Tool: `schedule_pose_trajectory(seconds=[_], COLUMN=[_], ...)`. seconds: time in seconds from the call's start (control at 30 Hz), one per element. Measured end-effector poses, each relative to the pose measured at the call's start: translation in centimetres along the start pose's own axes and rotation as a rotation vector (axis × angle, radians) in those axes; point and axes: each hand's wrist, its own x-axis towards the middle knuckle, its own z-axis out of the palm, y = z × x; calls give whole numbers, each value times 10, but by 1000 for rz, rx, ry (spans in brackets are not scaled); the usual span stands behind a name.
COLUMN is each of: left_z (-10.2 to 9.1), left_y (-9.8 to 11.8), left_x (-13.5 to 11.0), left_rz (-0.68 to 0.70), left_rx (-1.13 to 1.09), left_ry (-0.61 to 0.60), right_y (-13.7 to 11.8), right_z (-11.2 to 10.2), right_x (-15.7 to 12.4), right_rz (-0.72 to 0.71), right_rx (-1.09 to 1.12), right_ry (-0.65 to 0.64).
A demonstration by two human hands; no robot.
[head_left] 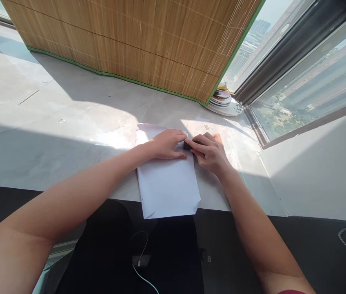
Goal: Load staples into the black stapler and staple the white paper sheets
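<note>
A white paper envelope or folded sheet (169, 188) lies on the pale sill, its near end jutting past the front edge with folded corners. My left hand (169, 144) rests across its upper part, fingers stretched to the right and thumb apart, pressing on the paper. At the paper's upper right edge, my right hand (209, 152) is closed around a small black object (187, 144); most of it is hidden by the fingers, so its kind does not show. A small patch of dark marks (180, 143) shows on the paper between the hands. My left fingertips are close to the black object.
A bamboo blind (130, 41) with green edging hangs beyond the sill (69, 143). Stacked plates or discs (223, 102) stand in the corner by the window frame (289, 53). A white cable (144, 277) hangs below over dark clothing.
</note>
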Motion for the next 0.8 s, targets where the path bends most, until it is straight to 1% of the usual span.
schedule_pose_trajectory(seconds=[0.07,0.13,0.23,0.37,0.47,0.53,0.57,0.6,0.63,0.67,0.73,0.8], left_z=[0,0,-1,-1,-1,-4,-6,-9,-14,-19,-32,-47], left_y=[-1,-1,-2,-5,-6,-5,-4,-4,-5,-7,-16,-29], left_x=[0,0,-1,-2,-2,-1,0,0,0,-1,-4,-9], left_rz=[0,-7,-21,-44,-74,-69,-53,-35,-26,-37,-120,-230], left_rx=[-11,-19,-6,6,-13,-55,-91,-134,-186,-249,-422,-663], left_ry=[2,0,-7,-21,-30,0,41,107,203,325,612,861], right_y=[-4,-5,1,18,30,35,37,39,40,39,32,15], right_z=[0,0,0,-3,-5,-5,-4,-4,-4,-4,-7,-12], right_x=[1,1,-3,-9,-12,-13,-14,-15,-15,-14,-10,-2], right_rz=[-7,-4,39,173,302,368,398,431,469,515,606,643], right_rx=[-62,-85,-65,-55,-39,22,65,102,124,129,100,90], right_ry=[-47,-58,4,99,129,131,123,115,115,126,191,275])
